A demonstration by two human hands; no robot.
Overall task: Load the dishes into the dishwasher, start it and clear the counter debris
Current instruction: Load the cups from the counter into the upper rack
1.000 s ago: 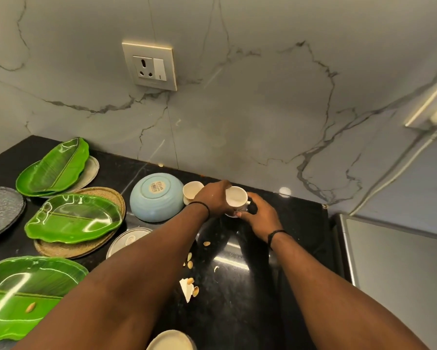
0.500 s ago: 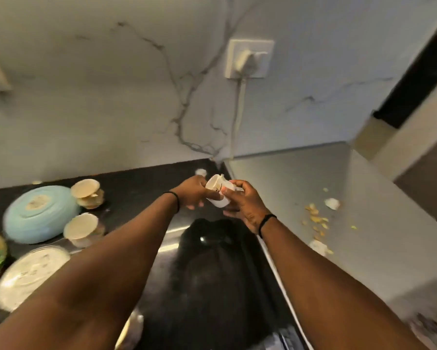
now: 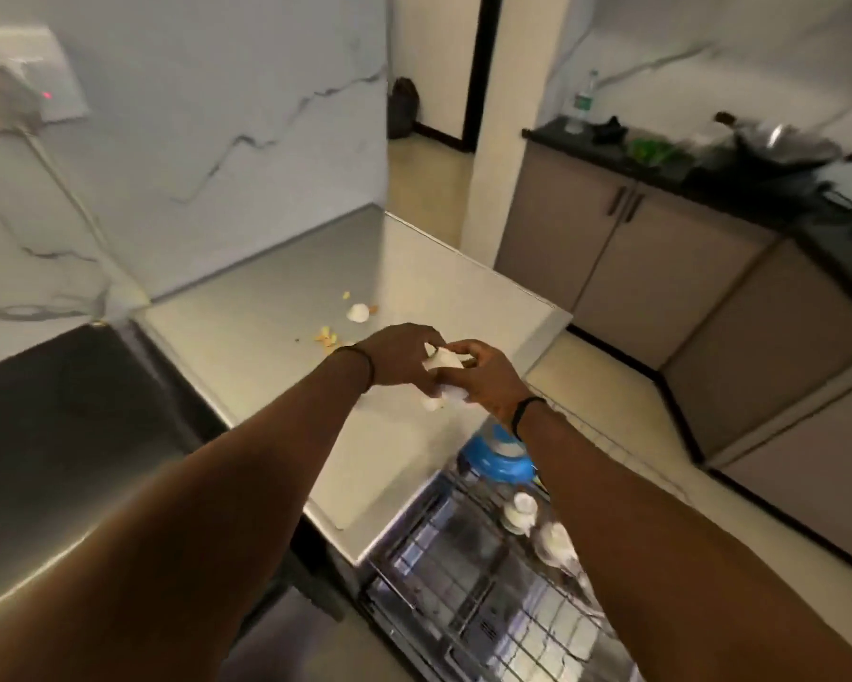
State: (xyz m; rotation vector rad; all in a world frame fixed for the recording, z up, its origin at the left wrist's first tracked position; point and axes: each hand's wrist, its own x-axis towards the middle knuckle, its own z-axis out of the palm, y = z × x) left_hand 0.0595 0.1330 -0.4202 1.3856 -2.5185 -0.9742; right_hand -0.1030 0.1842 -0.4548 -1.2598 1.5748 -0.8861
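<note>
Both my hands meet above the steel dishwasher top [image 3: 276, 297]. My left hand [image 3: 399, 356] and my right hand [image 3: 485, 381] close together on a small white cup [image 3: 441, 359]; a second white piece [image 3: 451, 393] shows under my right palm, blurred. Below my right forearm the wire dishwasher rack [image 3: 483, 598] is pulled out. A blue bowl [image 3: 498, 460] and two white cups [image 3: 520, 514] stand in it. Yellowish crumbs [image 3: 328, 337] and a white scrap [image 3: 358, 312] lie on the steel top beyond my left hand.
The black counter [image 3: 45, 435] runs off to the left. A wall socket [image 3: 20, 86] with a plug and cable sits at the upper left. Grey cabinets [image 3: 660, 268] and a far counter with pans [image 3: 778, 150] line the right; tiled floor lies between.
My view has swung right, from the counter with the plates and bowl to the dishwasher. Both hands carried the white cup away from the counter and over the steel top.
</note>
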